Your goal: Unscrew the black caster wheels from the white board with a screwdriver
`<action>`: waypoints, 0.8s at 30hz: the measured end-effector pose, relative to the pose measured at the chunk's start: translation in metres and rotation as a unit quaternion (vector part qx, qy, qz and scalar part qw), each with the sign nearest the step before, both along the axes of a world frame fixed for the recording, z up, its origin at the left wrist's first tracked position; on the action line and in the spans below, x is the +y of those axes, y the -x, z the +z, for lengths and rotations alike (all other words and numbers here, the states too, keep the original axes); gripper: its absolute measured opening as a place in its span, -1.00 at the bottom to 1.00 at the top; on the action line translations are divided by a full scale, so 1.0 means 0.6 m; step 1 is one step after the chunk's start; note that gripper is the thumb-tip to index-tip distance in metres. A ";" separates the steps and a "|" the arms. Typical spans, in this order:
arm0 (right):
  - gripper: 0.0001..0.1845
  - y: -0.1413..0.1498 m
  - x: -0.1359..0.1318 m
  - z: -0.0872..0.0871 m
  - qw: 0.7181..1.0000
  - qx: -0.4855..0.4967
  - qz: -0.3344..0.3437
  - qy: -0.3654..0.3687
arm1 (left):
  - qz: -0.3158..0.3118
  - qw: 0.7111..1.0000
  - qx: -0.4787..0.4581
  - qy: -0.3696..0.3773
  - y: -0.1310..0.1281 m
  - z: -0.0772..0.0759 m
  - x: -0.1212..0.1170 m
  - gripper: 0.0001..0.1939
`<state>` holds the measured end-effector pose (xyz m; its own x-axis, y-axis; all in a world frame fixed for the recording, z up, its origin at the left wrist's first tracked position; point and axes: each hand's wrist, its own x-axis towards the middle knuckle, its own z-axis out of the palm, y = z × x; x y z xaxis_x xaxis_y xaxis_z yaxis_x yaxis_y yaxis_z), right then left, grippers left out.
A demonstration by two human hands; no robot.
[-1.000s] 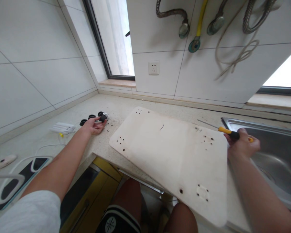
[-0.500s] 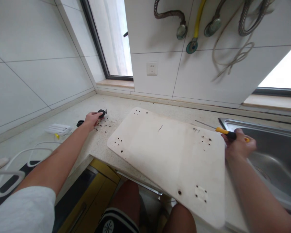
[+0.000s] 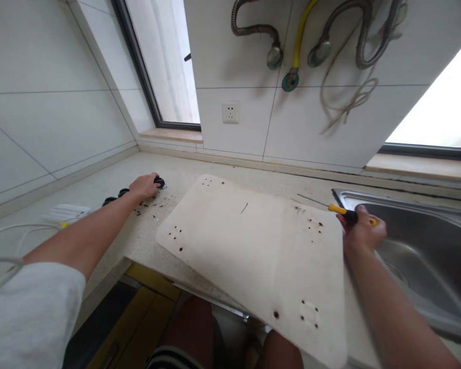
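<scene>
At the back left of the counter, my left hand (image 3: 144, 187) is closed around a black caster wheel (image 3: 159, 182), knuckles up; its fingertips are partly hidden. Two more casters (image 3: 123, 192) sit just behind that wrist, and dark screws (image 3: 146, 205) lie scattered beside it. My right hand (image 3: 364, 228) grips a screwdriver (image 3: 342, 210) by its yellow and black handle, the thin shaft pointing left above the board's far edge. Between my hands lies a pale rounded board (image 3: 230, 246) with groups of holes near its corners; my right hand is at its right edge.
A steel sink (image 3: 426, 261) lies to the right, under my right forearm. A white power strip (image 3: 67, 211) and its cable (image 3: 19, 225) are at the left. Hoses (image 3: 299, 36) and a socket (image 3: 231, 112) are on the tiled wall. The board overhangs the counter's front edge.
My left hand has turned from palm up to knuckles up, still with the caster, and brought it low over the counter. The view has swung slightly right. My right hand keeps the screwdriver at the board's edge.
</scene>
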<state>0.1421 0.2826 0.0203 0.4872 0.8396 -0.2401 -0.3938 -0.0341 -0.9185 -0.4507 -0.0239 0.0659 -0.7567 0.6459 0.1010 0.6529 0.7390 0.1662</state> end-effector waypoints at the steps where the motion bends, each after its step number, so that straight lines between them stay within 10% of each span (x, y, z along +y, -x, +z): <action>1: -0.58 0.000 0.001 -0.001 1.000 -0.001 0.001 -0.001 | 0.007 1.000 0.002 0.004 0.001 0.001 0.001 -0.44; 9: -0.58 0.002 -0.001 -0.002 1.000 -0.003 -0.001 -0.009 | -0.044 0.997 0.041 -0.054 -0.043 0.024 -0.065 -0.43; 16: -0.55 0.003 -0.006 0.001 1.000 0.004 0.000 -0.013 | -0.167 0.984 -0.023 -0.052 -0.115 -0.035 -0.186 -0.31; 24: -0.54 -0.001 -0.007 0.001 1.000 0.018 0.008 -0.013 | -0.115 0.991 -0.015 -0.065 -0.136 -0.065 -0.166 -0.38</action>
